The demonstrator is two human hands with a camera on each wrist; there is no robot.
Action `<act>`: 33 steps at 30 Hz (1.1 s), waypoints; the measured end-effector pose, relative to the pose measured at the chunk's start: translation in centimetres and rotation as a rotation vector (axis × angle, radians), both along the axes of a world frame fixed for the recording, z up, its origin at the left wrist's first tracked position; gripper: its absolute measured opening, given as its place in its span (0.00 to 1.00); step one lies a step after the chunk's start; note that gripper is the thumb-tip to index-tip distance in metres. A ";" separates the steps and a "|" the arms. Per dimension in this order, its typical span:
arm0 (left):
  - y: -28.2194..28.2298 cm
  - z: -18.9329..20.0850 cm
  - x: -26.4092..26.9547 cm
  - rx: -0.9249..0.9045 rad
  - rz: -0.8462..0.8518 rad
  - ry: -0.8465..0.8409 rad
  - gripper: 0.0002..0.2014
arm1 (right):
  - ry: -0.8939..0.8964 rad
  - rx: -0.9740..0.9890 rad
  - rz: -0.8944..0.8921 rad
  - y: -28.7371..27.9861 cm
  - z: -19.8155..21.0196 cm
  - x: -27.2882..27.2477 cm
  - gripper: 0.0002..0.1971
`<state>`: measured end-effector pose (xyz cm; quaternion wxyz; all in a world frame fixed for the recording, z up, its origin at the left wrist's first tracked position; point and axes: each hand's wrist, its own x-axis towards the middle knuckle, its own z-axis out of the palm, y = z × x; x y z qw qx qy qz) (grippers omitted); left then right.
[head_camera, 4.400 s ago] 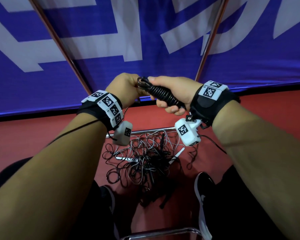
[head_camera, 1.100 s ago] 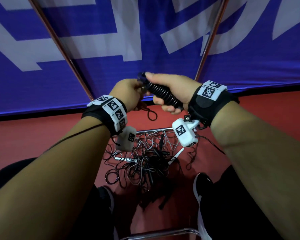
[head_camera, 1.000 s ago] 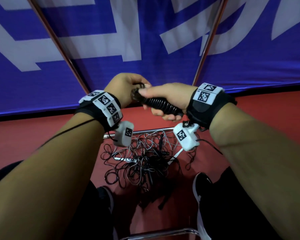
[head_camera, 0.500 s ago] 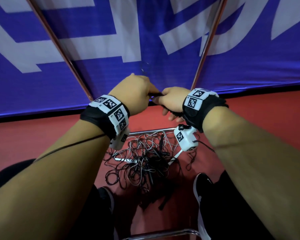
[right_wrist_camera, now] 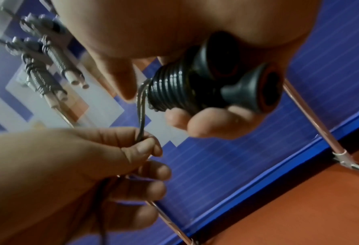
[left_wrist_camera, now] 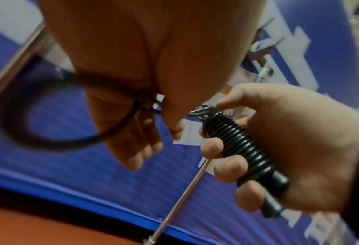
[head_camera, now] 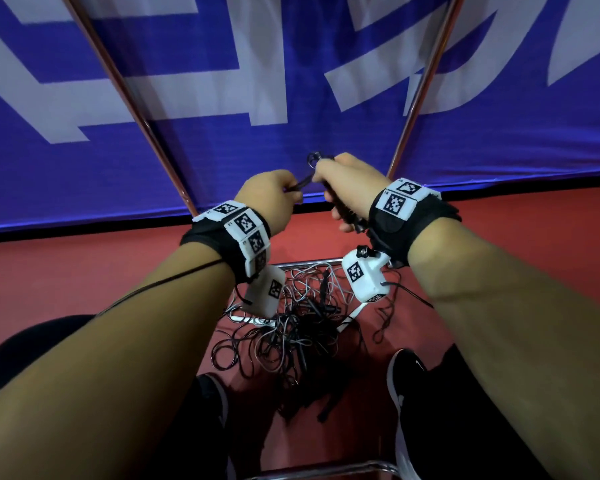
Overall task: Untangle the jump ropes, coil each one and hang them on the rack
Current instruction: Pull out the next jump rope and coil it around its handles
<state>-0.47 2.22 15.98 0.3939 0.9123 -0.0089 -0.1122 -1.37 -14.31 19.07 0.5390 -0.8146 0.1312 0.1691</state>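
Banner point(head_camera: 187, 161): blue with white shapes, fills the far side; its lower edge meets the red floor point(head_camera: 84, 271) behind the hands.
Rack poles point(head_camera: 129, 95): two slanted metal tubes rise in front of the banner, one on each side of the hands; the hands work in the gap between them.
Hung ropes point(right_wrist_camera: 48, 66): wound bundles with white handles, seen on the rack in the right wrist view, well apart from the hands.
Rope pile point(head_camera: 291, 327): tangled black and grey cords on the floor between the two shoes, just beside a low metal bar point(head_camera: 309, 263).
Right hand point(head_camera: 347, 183): fingers curled round two black handles point(left_wrist_camera: 243, 149) wrapped in cord coils; thumb presses at the top end.
Left hand point(head_camera: 271, 199): thumb and fingers pinch the free cord point(right_wrist_camera: 141, 116) just beside the coiled handles; a loop of cord point(left_wrist_camera: 48, 140) passes through the palm.
Clearance: hands raised, well above the pile.
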 end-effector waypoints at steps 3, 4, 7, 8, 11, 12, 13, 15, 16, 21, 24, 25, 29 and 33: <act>-0.4 0.5 -0.2 -0.361 0.073 0.076 0.08 | -0.001 0.065 -0.074 -0.3 0.7 0.2 0.22; -0.5 1.1 -0.1 -0.410 0.070 0.055 0.07 | -0.005 0.087 -0.107 -0.4 0.8 0.3 0.23; -0.5 2.8 0.3 -0.607 0.082 0.047 0.07 | 0.005 0.198 -0.183 -1.0 1.0 0.5 0.24; -0.3 3.1 0.5 -0.673 0.082 0.052 0.11 | 0.005 0.235 -0.184 -1.1 1.0 0.5 0.25; 0.1 3.6 0.5 -0.763 0.029 -0.001 0.14 | 0.005 0.314 -0.171 -1.2 1.2 0.6 0.28; 0.3 3.7 0.4 -0.765 0.002 -0.020 0.12 | 0.010 0.339 -0.170 -1.2 1.3 0.6 0.28; 0.4 3.7 0.3 -0.755 -0.027 -0.032 0.09 | 0.018 0.369 -0.175 -1.2 1.4 0.6 0.28; 0.8 4.0 0.0 -0.716 -0.105 -0.038 0.06 | 0.033 0.428 -0.189 -1.3 1.6 0.6 0.27; 0.8 4.3 -0.3 -0.686 -0.145 -0.039 0.05 | 0.035 0.443 -0.194 -1.4 1.7 0.7 0.27; 1.5 5.5 -0.7 -0.514 -0.224 -0.051 0.04 | 0.054 0.471 -0.169 -1.7 2.0 0.5 0.23; 2.7 5.2 0.1 -0.287 -0.233 -0.080 0.04 | 0.078 0.494 -0.122 -1.7 2.1 0.3 0.21; 3.1 5.0 0.4 -0.198 -0.219 -0.096 0.05 | 0.083 0.501 -0.106 -1.6 2.1 0.3 0.20; 3.0 4.5 0.5 0.014 -0.131 -0.195 0.02 | 0.070 0.529 -0.065 -1.0 2.0 0.2 0.18; 2.2 4.1 0.4 -0.167 -0.069 -0.096 0.09 | 0.013 0.463 -0.027 -1.1 1.8 0.2 0.15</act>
